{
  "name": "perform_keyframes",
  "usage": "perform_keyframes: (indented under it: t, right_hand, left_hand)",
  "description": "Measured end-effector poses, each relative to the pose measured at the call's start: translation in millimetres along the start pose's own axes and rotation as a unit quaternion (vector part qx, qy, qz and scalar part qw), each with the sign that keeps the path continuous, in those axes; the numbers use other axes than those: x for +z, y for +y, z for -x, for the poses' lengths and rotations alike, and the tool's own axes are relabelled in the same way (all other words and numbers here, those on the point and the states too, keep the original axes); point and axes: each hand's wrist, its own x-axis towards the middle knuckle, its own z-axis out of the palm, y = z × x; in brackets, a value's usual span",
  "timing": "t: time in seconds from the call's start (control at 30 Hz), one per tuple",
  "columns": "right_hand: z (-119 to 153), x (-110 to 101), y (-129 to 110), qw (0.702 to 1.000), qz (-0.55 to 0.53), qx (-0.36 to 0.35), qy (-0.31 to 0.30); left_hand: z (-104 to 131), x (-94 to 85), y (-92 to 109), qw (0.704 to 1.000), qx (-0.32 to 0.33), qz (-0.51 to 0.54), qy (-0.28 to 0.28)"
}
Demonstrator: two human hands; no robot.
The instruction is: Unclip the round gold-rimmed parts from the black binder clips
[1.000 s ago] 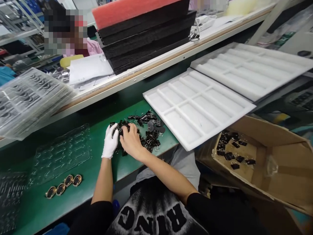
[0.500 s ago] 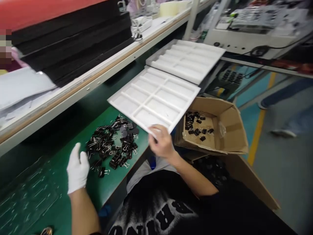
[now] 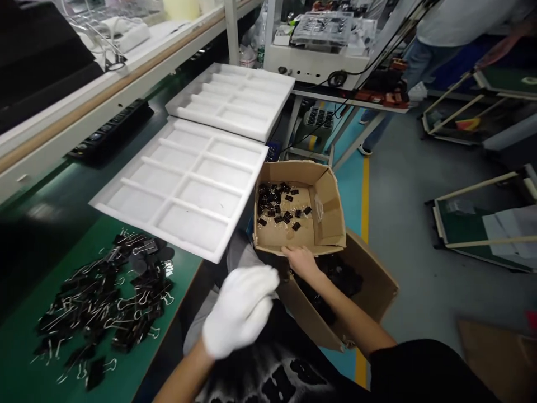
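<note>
My right hand (image 3: 301,262), bare, grips the near rim of the upper cardboard box (image 3: 331,207), its fingers bent over the edge. Black binder clips (image 3: 271,198) lie inside that box, mostly toward its left side. My left hand (image 3: 241,310), in a white glove, hangs over my lap, blurred; its fingers are bent together and whether they hold anything is hidden. On the green table (image 3: 168,336) lies a heap of black binder clips (image 3: 104,291) with silver handles. A white foam tray (image 3: 188,184) with compartments sits beyond the heap, touching neither hand.
A second white tray (image 3: 235,98) lies behind the first. Under the upper box stands a larger cardboard box (image 3: 369,280) with dark items. A metal shelf edge (image 3: 113,67) runs along the left. A person (image 3: 444,33) stands at the back right, near carts (image 3: 482,224).
The view has turned right. My right hand has let go of the tray's corner and taken the box rim. My left hand has moved from beside the clips to above my lap.
</note>
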Motion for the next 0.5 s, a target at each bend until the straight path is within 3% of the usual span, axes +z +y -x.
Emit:
perform_keyframes:
  t: [0.07,0.1,0.2,0.33,0.43,0.5]
  right_hand:
    - [-7,-6,7,0.998,-0.037,-0.021,-0.051]
    - [-14,-12,17,0.995,-0.057,-0.029,-0.079]
    - [-57,-38,58,0.985,-0.103,0.003,-0.136]
    - [-134,-48,106,0.978,-0.102,0.170,-0.059]
    - [-169,-25,117,0.966,-0.088,0.243,0.014]
    - [-177,-3,117,0.966,-0.076,0.240,0.051]
  left_hand:
    - [-54,59.4,-16,0.989,-0.007,-0.074,-0.129]
    - [-74,84.2,-25,0.970,-0.044,-0.140,-0.195]
    - [-104,130.7,-50,0.949,-0.103,-0.180,-0.239]
    - [-90,142.3,-65,0.938,-0.128,-0.175,-0.269]
    - [-82,144.2,-70,0.924,-0.167,-0.156,-0.308]
    - [-92,151.6,-77,0.912,-0.206,-0.138,-0.327]
